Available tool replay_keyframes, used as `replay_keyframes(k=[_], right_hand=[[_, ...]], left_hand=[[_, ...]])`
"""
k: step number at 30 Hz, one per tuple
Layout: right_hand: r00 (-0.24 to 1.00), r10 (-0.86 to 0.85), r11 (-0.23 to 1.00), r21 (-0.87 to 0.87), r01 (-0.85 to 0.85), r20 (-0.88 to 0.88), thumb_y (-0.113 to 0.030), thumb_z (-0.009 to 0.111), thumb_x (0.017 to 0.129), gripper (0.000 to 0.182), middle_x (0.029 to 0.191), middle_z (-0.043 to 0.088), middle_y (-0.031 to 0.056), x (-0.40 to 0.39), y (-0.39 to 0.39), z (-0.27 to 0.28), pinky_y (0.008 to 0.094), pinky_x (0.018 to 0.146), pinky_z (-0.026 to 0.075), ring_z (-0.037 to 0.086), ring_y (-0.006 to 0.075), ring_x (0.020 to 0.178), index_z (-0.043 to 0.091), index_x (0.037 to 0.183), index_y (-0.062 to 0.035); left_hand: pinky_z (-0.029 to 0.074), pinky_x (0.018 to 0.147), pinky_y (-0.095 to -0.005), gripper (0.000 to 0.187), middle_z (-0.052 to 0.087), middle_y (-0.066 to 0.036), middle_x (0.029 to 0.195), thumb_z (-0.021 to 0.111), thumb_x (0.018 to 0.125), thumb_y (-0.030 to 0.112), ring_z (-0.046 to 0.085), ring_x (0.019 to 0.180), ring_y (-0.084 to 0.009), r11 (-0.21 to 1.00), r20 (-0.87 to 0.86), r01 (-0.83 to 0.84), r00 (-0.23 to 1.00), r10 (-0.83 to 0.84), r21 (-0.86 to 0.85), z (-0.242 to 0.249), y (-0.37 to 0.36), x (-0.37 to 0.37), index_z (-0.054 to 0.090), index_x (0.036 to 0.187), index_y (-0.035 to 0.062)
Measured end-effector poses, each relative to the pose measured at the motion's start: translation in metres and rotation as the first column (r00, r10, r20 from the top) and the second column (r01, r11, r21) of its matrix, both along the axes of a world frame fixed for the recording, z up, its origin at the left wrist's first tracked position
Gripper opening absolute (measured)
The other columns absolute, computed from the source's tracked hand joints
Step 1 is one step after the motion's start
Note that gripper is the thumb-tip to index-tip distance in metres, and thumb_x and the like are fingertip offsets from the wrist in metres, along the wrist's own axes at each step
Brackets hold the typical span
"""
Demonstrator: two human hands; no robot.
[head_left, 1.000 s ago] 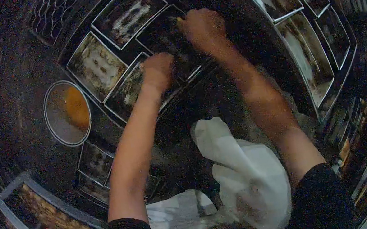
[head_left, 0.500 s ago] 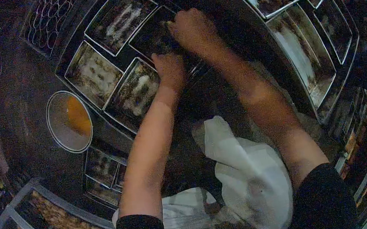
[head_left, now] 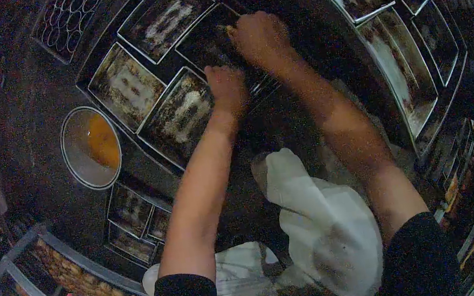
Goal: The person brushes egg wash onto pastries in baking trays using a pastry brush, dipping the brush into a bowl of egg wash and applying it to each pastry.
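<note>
Several rectangular metal baking tins with pale marks on their bottoms are grouped before me, among them an upper tin (head_left: 167, 18), a left tin (head_left: 127, 88) and a front tin (head_left: 177, 115). Both my hands are at the dark tin (head_left: 205, 44) on the right of this group. My left hand (head_left: 228, 89) is closed at its near edge; the fingertips are hidden. Over its right side, my right hand (head_left: 260, 40) is closed too, with a small yellowish bit showing at the fingertips that I cannot identify.
A round bowl (head_left: 91, 147) with orange-yellow liquid stands left of the tins. More long tins (head_left: 401, 69) lie at the right. Round moulds (head_left: 70, 16) are at the upper left. Lower left, a rack holds brown baked pieces (head_left: 94, 282). A white cloth (head_left: 324, 227) covers my lap.
The view has shifted slightly, so tins and hands appear a little farther right. Both hands stay closed at the same dark tin, and the yellowish bit shows more clearly.
</note>
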State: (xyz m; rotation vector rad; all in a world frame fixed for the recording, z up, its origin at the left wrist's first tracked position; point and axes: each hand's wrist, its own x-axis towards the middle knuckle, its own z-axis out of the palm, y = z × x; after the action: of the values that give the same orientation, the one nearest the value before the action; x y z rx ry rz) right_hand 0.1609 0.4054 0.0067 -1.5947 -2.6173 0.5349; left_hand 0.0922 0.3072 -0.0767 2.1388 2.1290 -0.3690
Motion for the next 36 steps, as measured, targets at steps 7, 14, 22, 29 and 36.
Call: replay_keyframes(k=[7, 14, 22, 29, 36], right_hand=[[0.999, -0.049, 0.999, -0.022, 0.049, -0.002, -0.037, 0.056, 0.081, 0.037, 0.081, 0.062, 0.0226, 0.003, 0.003, 0.002, 0.0442, 0.069, 0.05, 0.062, 0.0358, 0.078, 0.065, 0.081, -0.0005], [0.999, 0.031, 0.997, -0.069, -0.034, -0.045, -0.037, 0.058, 0.08, 0.038, 0.079, 0.061, 0.0242, 0.007, 0.001, 0.019, 0.0456, 0.069, 0.049, 0.061, 0.0381, 0.078, 0.064, 0.081, 0.0011], [0.998, 0.0, 1.0, -0.01, 0.0, 0.06, -0.04, 0.056, 0.08, 0.038, 0.081, 0.062, 0.0204, 0.006, 0.002, 0.007, 0.0454, 0.069, 0.048, 0.061, 0.0375, 0.078, 0.065, 0.083, -0.0033], [0.988, 0.016, 0.999, 0.049, -0.024, 0.154, -0.038, 0.055, 0.082, 0.034, 0.083, 0.063, 0.0195, 0.001, -0.005, 0.014, 0.0461, 0.068, 0.047, 0.061, 0.0365, 0.079, 0.066, 0.087, -0.0058], [0.978, 0.06, 0.989, 0.122, -0.086, 0.2, -0.035, 0.055, 0.082, 0.033, 0.082, 0.063, 0.0201, 0.003, -0.006, 0.02, 0.0441, 0.069, 0.049, 0.062, 0.0362, 0.079, 0.065, 0.083, -0.0041]], left_hand=[[0.039, 0.084, -0.0446, 0.029, 0.062, -0.012, 0.092, 0.062, 0.072, 0.022, 0.059, 0.09, -0.0286, 0.982, 0.258, -0.14, 0.951, 0.169, -0.127, 0.046, 0.002, -0.018, 0.065, 0.098, 0.0112], [0.042, 0.061, -0.0244, 0.029, 0.061, -0.003, 0.09, 0.065, 0.077, 0.02, 0.054, 0.074, -0.0109, 0.798, 0.873, -0.4, -0.012, 0.488, -0.451, 0.075, -0.075, -0.035, 0.061, 0.102, 0.0055], [0.038, 0.058, -0.0198, 0.036, 0.057, 0.002, 0.094, 0.062, 0.081, 0.017, 0.047, 0.069, -0.0035, 0.634, 0.471, -0.071, -0.734, 0.49, -0.77, 0.066, -0.167, -0.04, 0.052, 0.113, 0.0031], [0.046, 0.078, -0.0332, 0.031, 0.063, -0.011, 0.095, 0.06, 0.08, 0.021, 0.059, 0.086, -0.0259, 0.716, 0.667, -0.096, 0.299, 0.683, -0.691, 0.048, -0.251, -0.052, 0.059, 0.105, 0.0021], [0.045, 0.082, -0.0367, 0.028, 0.059, -0.018, 0.099, 0.058, 0.08, 0.02, 0.056, 0.092, -0.0336, 0.818, 0.703, -0.332, 0.419, 0.575, -0.471, 0.057, -0.253, -0.05, 0.06, 0.103, 0.0036]])
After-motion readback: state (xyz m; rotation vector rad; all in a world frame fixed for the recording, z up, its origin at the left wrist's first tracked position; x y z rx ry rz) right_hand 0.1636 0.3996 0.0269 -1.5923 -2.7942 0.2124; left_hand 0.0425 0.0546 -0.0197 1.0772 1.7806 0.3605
